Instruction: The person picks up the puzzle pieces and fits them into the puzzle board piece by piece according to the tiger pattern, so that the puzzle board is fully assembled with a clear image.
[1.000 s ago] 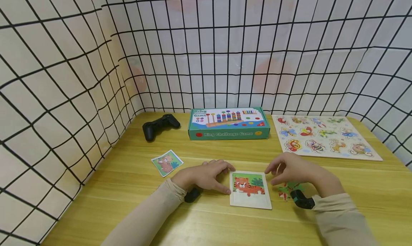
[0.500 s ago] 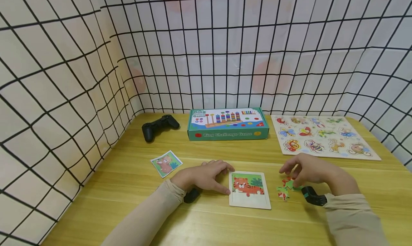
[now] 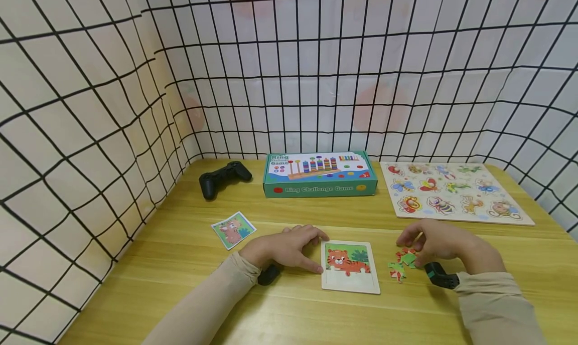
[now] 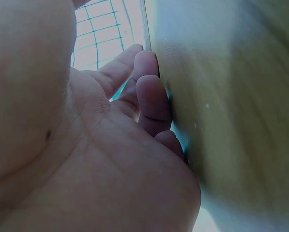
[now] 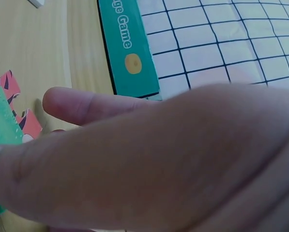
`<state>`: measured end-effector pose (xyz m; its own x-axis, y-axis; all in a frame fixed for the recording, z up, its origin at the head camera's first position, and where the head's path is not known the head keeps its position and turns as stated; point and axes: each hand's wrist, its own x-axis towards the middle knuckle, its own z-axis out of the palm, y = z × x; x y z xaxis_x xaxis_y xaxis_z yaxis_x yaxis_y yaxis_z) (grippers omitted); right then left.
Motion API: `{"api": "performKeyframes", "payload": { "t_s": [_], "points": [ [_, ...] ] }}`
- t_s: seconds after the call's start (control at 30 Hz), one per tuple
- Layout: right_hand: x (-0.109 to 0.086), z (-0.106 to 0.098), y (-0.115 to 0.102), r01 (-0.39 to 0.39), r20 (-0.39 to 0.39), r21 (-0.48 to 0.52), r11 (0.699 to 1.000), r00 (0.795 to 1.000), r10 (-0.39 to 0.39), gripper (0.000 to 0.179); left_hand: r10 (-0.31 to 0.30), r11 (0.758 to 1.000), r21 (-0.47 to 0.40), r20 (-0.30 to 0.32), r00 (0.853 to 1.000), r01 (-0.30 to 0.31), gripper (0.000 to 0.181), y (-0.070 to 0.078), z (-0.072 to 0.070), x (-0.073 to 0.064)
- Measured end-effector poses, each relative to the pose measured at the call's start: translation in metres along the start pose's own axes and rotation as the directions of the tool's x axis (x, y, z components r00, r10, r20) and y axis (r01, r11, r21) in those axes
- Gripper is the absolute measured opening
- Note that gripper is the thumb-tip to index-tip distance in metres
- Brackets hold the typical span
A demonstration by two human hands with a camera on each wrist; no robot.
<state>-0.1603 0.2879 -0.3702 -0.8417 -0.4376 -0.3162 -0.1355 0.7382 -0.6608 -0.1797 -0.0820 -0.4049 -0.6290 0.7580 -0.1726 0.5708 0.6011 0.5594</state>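
A square puzzle tray (image 3: 351, 283) lies on the table with joined pieces forming a red tiger (image 3: 347, 261) in its upper part; its lower part shows bare. My left hand (image 3: 289, 247) rests by the tray's left side, thumb and index fingertip at its edge. In the left wrist view its fingers (image 4: 151, 99) lie loosely bent against the tabletop. My right hand (image 3: 444, 242) is over loose puzzle pieces right of the tray. Its thumb touches a green piece (image 5: 4, 116), with the index finger (image 5: 71, 104) apart from it. Another green-and-red piece (image 3: 397, 271) lies nearer the tray.
A tiger picture card (image 3: 234, 229) lies left of the left hand. Behind stand a black game controller (image 3: 225, 177) and a Ring Challenge Game box (image 3: 320, 188). A wooden insect puzzle board (image 3: 456, 192) is at the back right. Black wire grid (image 3: 307, 99) surrounds the table.
My right hand has moved right from the tray's edge to the loose pieces, and the green piece by its thumb has turned and come into view. The left hand has stayed by the tray.
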Motion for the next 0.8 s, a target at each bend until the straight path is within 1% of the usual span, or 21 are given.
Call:
{"api": "performKeyframes", "payload": {
  "t_s": [0.23,0.8],
  "points": [
    [0.0005,0.0015,0.0031,0.029,-0.002,-0.007,1.0,1.0,-0.029,0.038,0.005,1.0,0.005,0.0,1.0,-0.005,0.066,-0.0003,0.0002,0.0005],
    [-0.0001,0.0007,0.0036,0.054,0.016,-0.001,0.999,0.998,-0.054,0.033,0.006,1.0,0.011,-0.004,1.0,-0.006,0.065,0.0002,-0.0005,-0.0001]
  ]
}}
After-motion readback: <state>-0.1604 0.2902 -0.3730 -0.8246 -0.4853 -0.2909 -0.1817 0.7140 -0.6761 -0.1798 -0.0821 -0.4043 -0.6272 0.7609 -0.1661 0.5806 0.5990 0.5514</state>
